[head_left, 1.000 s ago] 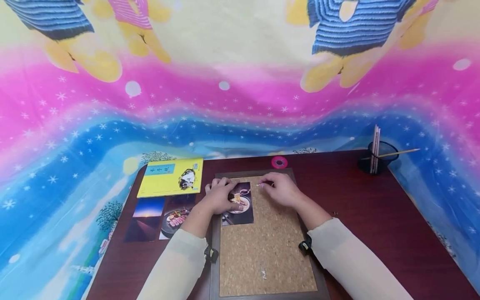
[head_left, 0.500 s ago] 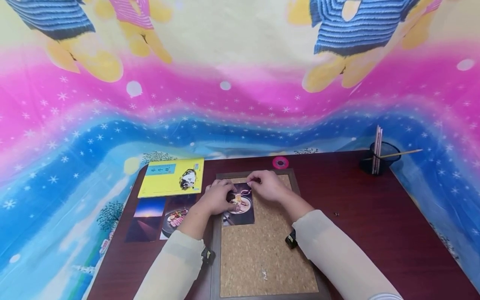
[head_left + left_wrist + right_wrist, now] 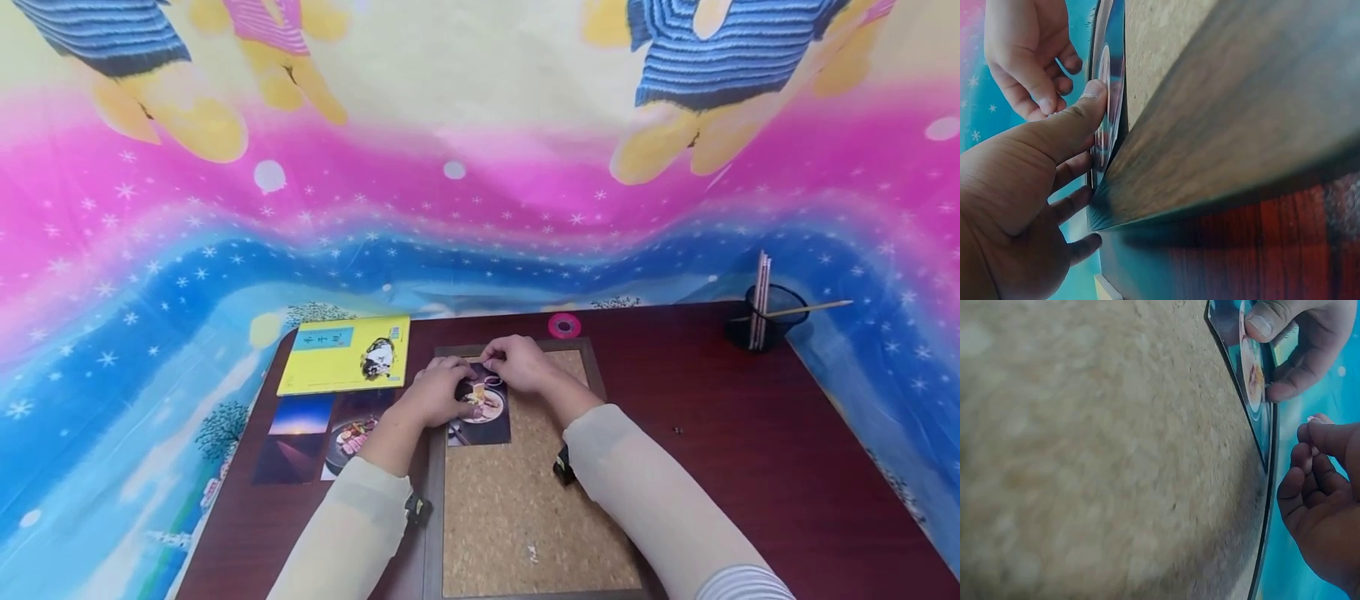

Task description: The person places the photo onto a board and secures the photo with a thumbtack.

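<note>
Photo [image 3: 491,422]: one, dark, rectangular, showing a bowl of food; lies at far left of one framed corkboard [image 3: 540,500]. Left hand [image 3: 435,393] spread, thumb on photo. Right hand [image 3: 521,364] pinches one tiny pale object [image 3: 1312,418] (too small to identify) near photo's far edge. Left of board: two loose photos [image 3: 296,437], one yellow book [image 3: 322,367]. Beyond: one pink ring [image 3: 554,325].

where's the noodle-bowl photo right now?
Head view: the noodle-bowl photo lies on the upper-left part of the cork board, partly covered by the left hand, with the right hand near its top edge.
</note>
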The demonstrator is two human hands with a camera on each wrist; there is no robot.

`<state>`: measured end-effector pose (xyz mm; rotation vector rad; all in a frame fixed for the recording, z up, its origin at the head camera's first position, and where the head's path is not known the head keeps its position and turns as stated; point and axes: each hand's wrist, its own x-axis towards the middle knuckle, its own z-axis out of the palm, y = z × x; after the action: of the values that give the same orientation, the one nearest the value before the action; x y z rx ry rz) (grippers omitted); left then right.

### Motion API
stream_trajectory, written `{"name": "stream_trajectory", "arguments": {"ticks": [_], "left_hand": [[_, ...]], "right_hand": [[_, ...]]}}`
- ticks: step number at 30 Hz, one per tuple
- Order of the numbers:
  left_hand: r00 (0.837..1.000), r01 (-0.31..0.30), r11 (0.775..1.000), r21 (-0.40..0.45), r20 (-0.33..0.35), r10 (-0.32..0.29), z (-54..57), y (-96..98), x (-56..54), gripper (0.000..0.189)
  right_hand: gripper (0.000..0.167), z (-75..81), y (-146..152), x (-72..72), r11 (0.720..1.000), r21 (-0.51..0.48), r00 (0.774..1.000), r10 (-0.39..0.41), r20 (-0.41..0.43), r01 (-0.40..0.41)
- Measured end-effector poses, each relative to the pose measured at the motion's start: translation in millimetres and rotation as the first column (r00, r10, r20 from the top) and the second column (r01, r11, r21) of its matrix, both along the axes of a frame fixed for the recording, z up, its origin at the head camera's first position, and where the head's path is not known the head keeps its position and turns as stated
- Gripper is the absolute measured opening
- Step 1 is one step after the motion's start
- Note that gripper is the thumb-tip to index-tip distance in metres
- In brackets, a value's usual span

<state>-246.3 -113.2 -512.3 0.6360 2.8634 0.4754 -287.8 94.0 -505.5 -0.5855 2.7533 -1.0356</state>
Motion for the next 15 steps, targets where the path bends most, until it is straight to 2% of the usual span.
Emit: {"name": "stream_trajectory", "arguments": {"ticks": [5,15], "left_hand": [[1.0,-0.011,1.0,0.025,0.021,0.01,-1.4,1.6,-0.1,0.061],[1.0,-0.005,0.998,0.067,0.029,0.003,-5.1,-2.3,0.7,0.064]], "right_hand": [[0.012,-1.6,-10,-6.0,1.0,0.031,0.999,-0.008,0.042,0.006],[0.016,-5.0,-27,-15.5,0.988,0.15,0.999,0.02,0.049,-0.027]]}}
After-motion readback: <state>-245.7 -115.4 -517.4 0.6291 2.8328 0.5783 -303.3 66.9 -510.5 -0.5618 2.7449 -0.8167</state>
